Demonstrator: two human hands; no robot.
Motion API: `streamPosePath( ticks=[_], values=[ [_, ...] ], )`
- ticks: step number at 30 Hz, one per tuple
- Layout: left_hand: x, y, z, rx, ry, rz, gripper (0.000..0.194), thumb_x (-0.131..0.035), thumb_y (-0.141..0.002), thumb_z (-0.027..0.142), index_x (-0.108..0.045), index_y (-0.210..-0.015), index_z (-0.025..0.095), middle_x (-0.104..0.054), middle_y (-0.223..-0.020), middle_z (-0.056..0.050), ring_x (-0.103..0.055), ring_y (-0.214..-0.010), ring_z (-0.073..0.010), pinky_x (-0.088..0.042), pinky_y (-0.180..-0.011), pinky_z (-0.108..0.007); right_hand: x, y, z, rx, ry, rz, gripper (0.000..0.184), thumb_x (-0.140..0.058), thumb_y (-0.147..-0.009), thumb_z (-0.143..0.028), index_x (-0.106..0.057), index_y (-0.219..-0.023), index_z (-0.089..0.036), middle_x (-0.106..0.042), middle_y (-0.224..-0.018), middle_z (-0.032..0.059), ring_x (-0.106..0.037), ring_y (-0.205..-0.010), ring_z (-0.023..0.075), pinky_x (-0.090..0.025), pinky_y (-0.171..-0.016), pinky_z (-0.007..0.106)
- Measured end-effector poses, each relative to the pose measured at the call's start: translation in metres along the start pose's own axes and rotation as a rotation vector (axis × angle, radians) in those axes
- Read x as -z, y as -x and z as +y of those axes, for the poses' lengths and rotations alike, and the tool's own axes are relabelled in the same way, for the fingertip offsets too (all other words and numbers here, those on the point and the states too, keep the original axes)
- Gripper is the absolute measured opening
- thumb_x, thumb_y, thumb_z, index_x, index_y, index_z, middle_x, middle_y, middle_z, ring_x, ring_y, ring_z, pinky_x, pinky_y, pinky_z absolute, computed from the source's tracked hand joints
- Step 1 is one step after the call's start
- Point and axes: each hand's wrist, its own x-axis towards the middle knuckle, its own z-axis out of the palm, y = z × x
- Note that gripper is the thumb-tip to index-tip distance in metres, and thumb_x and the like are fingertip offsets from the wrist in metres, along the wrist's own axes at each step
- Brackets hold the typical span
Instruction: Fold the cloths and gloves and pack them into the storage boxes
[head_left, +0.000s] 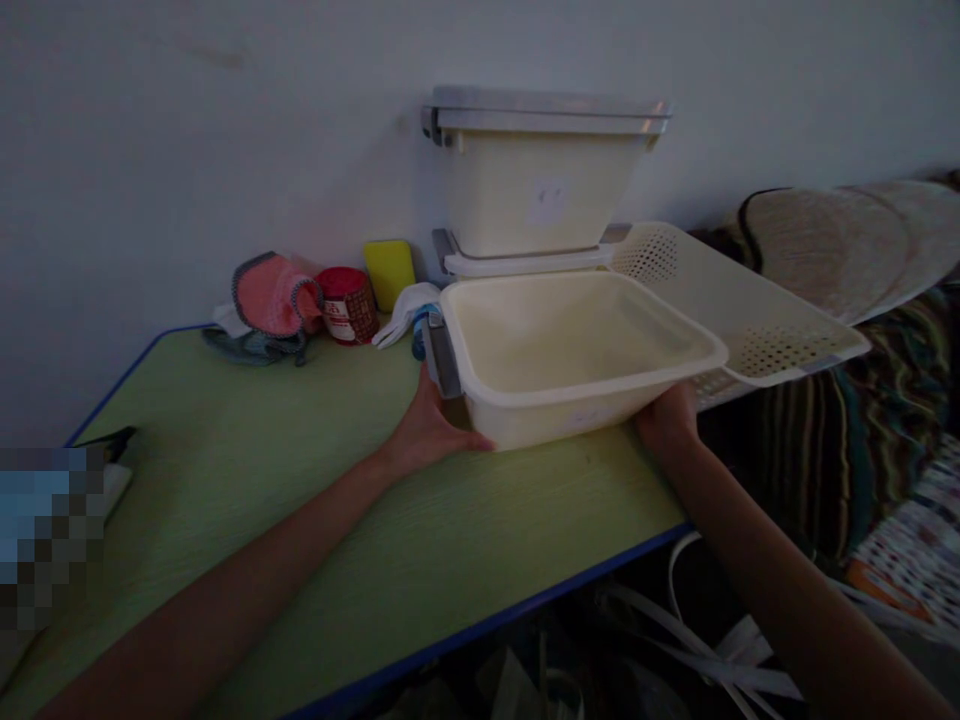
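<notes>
A cream plastic storage bin (577, 400) with no lid sits before me, its inside looking bare. Its grey side latch (442, 355) hangs down on the left. My left hand (431, 430) grips the bin's lower left side, thumb along the front bottom edge. Under the right front corner, my right hand (669, 420) is wrapped around the base, its fingertips hidden beneath. Whether the bin rests on the table or is slightly raised, I cannot tell. Directly behind it stands a similar bin with a grey lid (551, 105), set on another white rim.
A white perforated basket (739, 290) juts past the right side of the green table (300, 520). Along the wall are a pink cloth (274, 295), a red-lidded jar (349, 305) and a yellow box (390, 273). Striped fabric (892, 410) lies to the right.
</notes>
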Motion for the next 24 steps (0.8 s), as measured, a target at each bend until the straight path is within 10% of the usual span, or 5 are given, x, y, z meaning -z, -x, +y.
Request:
streamPosePath(
  ticks=[24],
  values=[
    [0.001, -0.001, -0.019, -0.052, -0.181, -0.018, 0.061, -0.076, -0.06, 0.029, -0.052, -0.115, 0.016, -0.054, -0.126, -0.013, -0.048, -0.117, -0.0295, -0.033, -0.102, -0.049, -0.017, 0.009, -0.016, -0.063, -0.138, 0.155, 0.006, -0.047, -0.061, -0.019, -0.053, -0.063, -0.02, -0.058, -0.065, -0.0019, -0.059, -0.072, 0.014, -0.051, -0.073, 0.029]
  ],
)
